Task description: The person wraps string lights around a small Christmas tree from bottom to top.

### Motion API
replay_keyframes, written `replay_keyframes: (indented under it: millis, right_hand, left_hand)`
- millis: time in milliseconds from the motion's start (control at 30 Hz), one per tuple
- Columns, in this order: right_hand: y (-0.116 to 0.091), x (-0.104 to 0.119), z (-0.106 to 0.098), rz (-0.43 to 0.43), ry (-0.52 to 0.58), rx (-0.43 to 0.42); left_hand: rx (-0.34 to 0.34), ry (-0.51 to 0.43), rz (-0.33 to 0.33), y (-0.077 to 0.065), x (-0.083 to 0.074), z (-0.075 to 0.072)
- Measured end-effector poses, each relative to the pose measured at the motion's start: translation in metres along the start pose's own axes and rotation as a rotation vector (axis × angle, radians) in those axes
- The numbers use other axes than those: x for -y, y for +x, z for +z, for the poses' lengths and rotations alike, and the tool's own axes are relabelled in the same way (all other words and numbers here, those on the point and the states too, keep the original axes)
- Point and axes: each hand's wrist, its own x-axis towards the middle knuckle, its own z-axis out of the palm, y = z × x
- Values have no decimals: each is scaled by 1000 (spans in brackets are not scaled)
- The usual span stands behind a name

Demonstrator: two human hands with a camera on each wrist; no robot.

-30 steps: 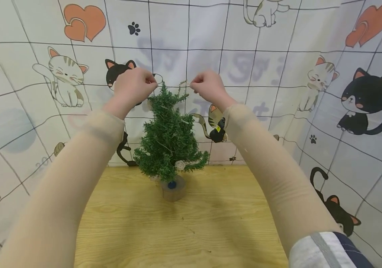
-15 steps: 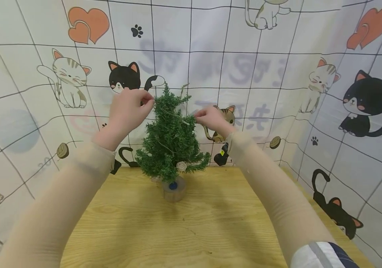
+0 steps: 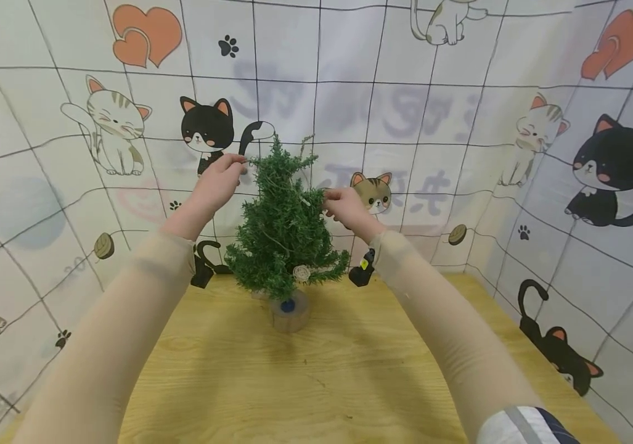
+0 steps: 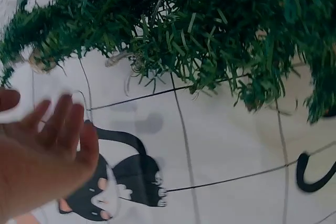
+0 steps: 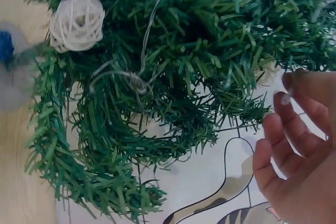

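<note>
A small artificial Christmas tree (image 3: 285, 228) stands upright on a round wooden base (image 3: 289, 317). Thin clear wire of a light string (image 5: 149, 30) crosses its branches. My left hand (image 3: 220, 183) is beside the treetop on the left, fingers loosely bent and apart; nothing shows in it in the left wrist view. On the right, my right hand (image 3: 347, 208) is at a mid-height branch tip. Its thumb and forefinger pinch what looks like a thin clear piece of the light string, mostly hidden by the fingertips. A white woven ball (image 5: 77, 22) hangs low on the tree.
The tree stands on a wood-grain table (image 3: 327, 382), near its back edge. Close behind it hangs a white curtain (image 3: 344, 55) printed with cats and grid lines, which also runs along both sides.
Both hands have come down from the treetop, the right one farther, to mid-height. The left fingers have parted from their pinch and moved away to the left. The tree stays in place.
</note>
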Motion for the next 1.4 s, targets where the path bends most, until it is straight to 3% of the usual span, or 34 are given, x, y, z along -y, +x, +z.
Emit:
replay_keyframes:
  millis: [100,200,267,400,500,867,967,1167,1233,1400]
  right_hand:
    - [-1,-2,-1,-6,69,-8]
    - [-5,2,-2,-15,133,-1]
    - [-5,3,-2,-24,150,2]
    - [-3,4,-1,-41,142,2]
    - [-3,5,0,-50,128,5]
    - [-7,9,4,-62,116,-51]
    - [-8,8,9,-65,94,-45]
    - [-10,-4,25,-115,-28,-43]
    - [-11,-7,31,-123,-58,-44]
    - [-14,-15,40,-97,-63,-57]
  left_hand:
    - [176,-142,-56,9,9,-2]
    - [262,-235,-77,13,15,0]
    - [259,-301,-80,15,18,1]
    - [195,-494,-91,18,19,1]
    - [155,-588,-83,20,18,-1]
    - [102,-652,30,28,0,-19]
    - [89,-578,34,27,-14,-24]
    - [56,-202,20,24,-39,-17]
    - [53,-151,35,23,-43,-12]
    - [16,-142,93,14,-40,-1]
